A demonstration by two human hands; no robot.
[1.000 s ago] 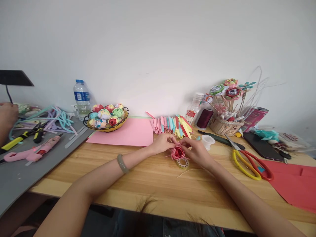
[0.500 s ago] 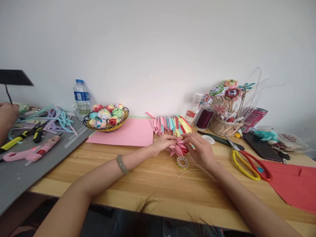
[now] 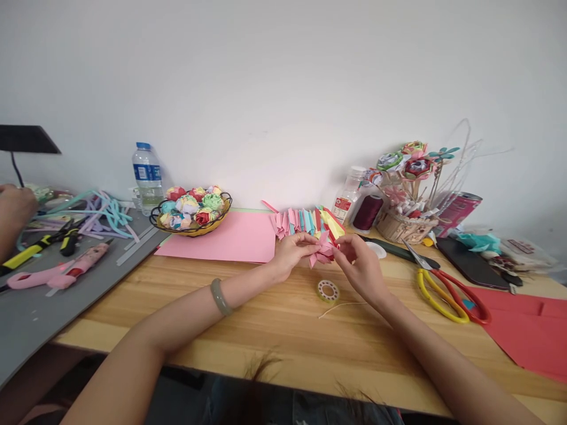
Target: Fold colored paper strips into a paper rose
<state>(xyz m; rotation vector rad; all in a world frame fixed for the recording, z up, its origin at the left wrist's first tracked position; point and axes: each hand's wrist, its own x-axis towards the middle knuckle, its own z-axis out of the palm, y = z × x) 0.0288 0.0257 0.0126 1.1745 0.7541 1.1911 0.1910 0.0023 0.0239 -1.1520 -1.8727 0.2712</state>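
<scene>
Both hands meet above the table (image 3: pixel 274 330): the left hand (image 3: pixel 290 252) and right hand (image 3: pixel 359 262) each pinch a side of a pink paper flower (image 3: pixel 323 250), held raised just off the wood. A tape roll (image 3: pixel 328 291) lies just below it. Folded paper pieces (image 3: pixel 305 222) sit right behind, scissors (image 3: pixel 447 295) well to the right.

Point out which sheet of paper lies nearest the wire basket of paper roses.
The pink sheet by the wall: the wire basket rests on its left corner. The red sheet lies far off at the table's right end.
</scene>
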